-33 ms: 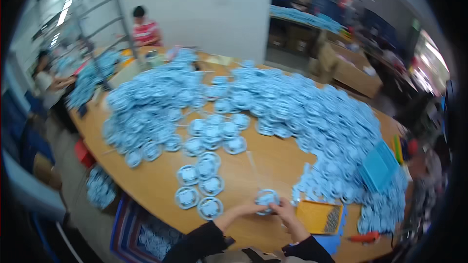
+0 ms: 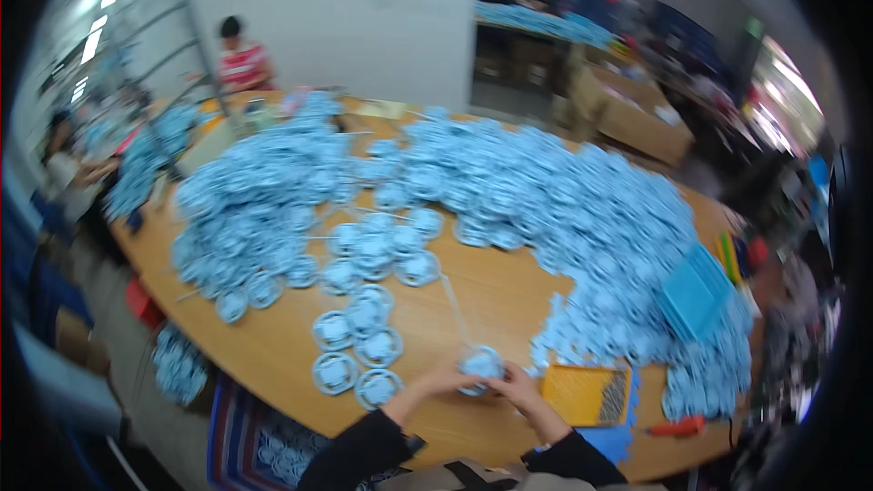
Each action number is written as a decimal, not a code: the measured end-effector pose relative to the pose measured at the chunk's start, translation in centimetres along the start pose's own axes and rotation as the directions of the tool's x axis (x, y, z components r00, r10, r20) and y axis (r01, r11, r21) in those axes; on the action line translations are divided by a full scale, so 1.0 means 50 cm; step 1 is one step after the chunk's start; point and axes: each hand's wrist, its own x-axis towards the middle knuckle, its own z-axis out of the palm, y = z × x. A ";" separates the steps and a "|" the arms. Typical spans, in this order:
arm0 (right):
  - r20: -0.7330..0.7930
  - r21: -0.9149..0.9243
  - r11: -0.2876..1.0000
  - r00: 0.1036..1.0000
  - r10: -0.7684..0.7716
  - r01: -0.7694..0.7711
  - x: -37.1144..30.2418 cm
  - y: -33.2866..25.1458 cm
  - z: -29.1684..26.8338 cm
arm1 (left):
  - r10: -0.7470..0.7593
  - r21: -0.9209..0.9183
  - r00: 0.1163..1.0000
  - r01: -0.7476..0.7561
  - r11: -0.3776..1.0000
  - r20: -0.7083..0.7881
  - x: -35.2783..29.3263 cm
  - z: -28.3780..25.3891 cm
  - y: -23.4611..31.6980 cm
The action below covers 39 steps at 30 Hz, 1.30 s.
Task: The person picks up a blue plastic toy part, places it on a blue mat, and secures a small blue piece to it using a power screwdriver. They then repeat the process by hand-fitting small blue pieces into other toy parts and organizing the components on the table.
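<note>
A round light-blue plastic part [image 2: 481,363] is held between both hands close to the table's front edge. My left hand [image 2: 443,379] grips its left rim, and my right hand [image 2: 518,388] pinches the lower right side. A thin pale strip [image 2: 453,307] lies on the table just beyond the part. To the left, several similar round parts [image 2: 377,345] are laid out in a loose double row. Beside my right hand sits a yellow tray [image 2: 571,395] with small grey metal pieces [image 2: 614,397] along its right side. Motion blur hides fine detail.
Large heaps of blue parts cover the left [image 2: 245,209] and right [image 2: 582,209] of the wooden table [image 2: 500,286]. A blue plastic bin [image 2: 696,291] leans on the right heap. An orange-red tool [image 2: 677,426] lies at the right. A person in red [image 2: 245,65] sits across the table.
The whole scene has shifted slightly left in the picture as the view turned. Both hands keep hold of the round part.
</note>
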 end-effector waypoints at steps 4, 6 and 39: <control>-0.302 -0.643 0.745 0.834 -0.461 0.179 0.017 -0.001 -0.105 | -0.429 -0.143 0.881 0.407 0.902 -0.199 0.036 -0.224 0.034; -0.395 -0.734 0.667 0.717 -0.574 0.130 0.036 -0.023 -0.208 | -0.204 -0.082 0.819 0.191 0.978 -0.537 0.030 -0.306 0.037; -0.610 -0.781 0.425 0.702 -0.368 -0.457 0.017 -0.036 -0.473 | -0.376 -0.839 0.764 -0.389 0.380 -0.524 0.010 -0.189 -0.053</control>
